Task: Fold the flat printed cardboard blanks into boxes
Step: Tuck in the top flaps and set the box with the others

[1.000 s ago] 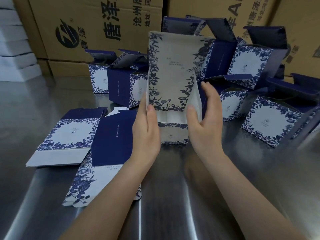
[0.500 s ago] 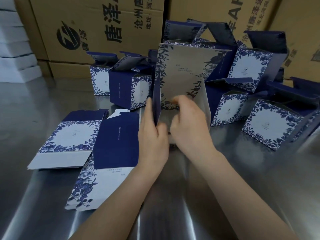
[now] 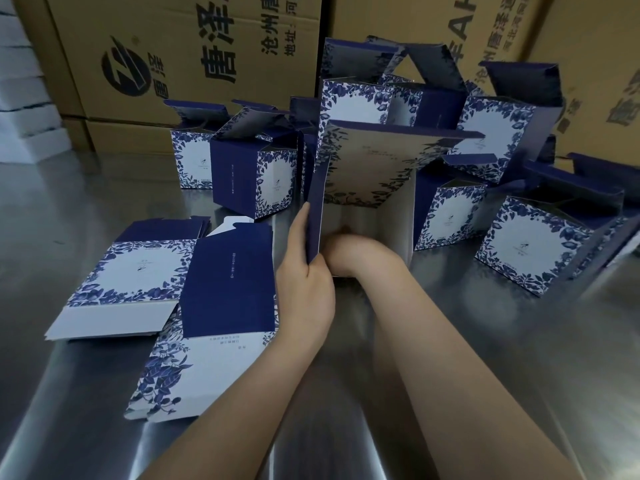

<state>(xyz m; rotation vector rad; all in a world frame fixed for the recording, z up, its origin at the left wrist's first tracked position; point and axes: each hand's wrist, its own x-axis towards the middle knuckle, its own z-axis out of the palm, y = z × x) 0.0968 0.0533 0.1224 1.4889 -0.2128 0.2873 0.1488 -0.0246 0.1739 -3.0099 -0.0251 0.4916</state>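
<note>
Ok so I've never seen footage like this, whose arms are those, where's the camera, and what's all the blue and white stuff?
There is no machine here: the arms belong to a person, filmed by one camera worn on their head, looking forward and down. The left hand grips the navy side wall of a half-formed box, and the right hand reaches inside it; its fingers are hidden. On the steel table lie flat printed blanks to the left, and folded boxes stand behind and to the right, lids open. Brown shipping cartons stand at the back.
</note>
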